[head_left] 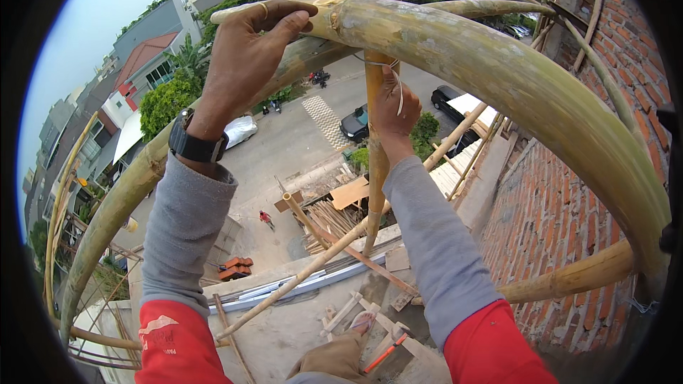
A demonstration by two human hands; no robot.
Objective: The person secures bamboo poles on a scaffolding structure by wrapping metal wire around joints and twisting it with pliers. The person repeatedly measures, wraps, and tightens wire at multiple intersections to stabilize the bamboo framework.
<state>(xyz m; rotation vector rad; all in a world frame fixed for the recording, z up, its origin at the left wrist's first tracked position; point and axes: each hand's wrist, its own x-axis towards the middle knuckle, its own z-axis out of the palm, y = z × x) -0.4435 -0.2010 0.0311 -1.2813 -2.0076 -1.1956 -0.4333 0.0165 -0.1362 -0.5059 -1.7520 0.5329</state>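
A thick greenish bamboo pole (455, 39) runs crosswise in front of me, its cut end at the upper left. My left hand (245, 57) is closed over that end, thumb and fingers against the bamboo. Behind it stands an upright bamboo pole (377, 171), and a second crosswise pole (302, 57) passes behind the crossing. A thin pale tie (400, 92) loops around the upright just below the thick pole. My right hand (395, 114) is shut on this tie, pressed beside the upright. Whether the tie is wire or plastic, I cannot tell.
A brick wall (548, 242) rises at the right. Far below lie a street with parked cars (353, 124), a person in red (266, 219) and stacked timber (331, 224). Thinner bamboo (299, 277) crosses lower down. My foot (363, 321) is near wooden pieces and an orange-handled tool (386, 352).
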